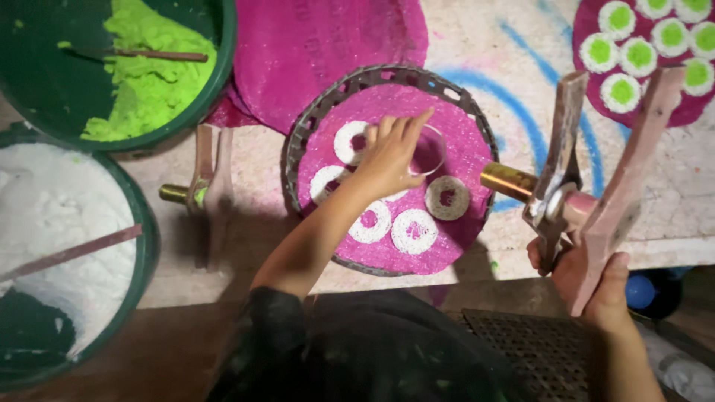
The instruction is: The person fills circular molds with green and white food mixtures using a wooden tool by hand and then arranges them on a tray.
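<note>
Magenta mat [454,149], woven and round, lies in a perforated metal tray [313,123] on the tabletop [477,45]. It carries white paste rings [414,231] in a loose cluster. My left hand [387,152] is over the middle of the mat, fingers closed lightly on the rim of a small clear ring mould [430,149] that stands on the mat beside the rings. My right hand [588,275] is off the near right edge of the tabletop, clenched around the wooden handles of a press tool [588,186]; its brass barrel [508,180] points toward the tray and reaches over its right rim.

Handling judgement: the rings look soft, wet and fragile; do not touch them directly. The mould appears thin, light and possibly slippery with paste; grip it by the upper rim with the fingertips only. The press looks heavy and stiff; hold it low on both handles.

A green basin of lime-green paste [149,82] and a basin of white paste [52,216] stand to the left. A second press [208,175] lies between them and the tray. A finished mat of green-centred rings [640,52] is at the far right.
</note>
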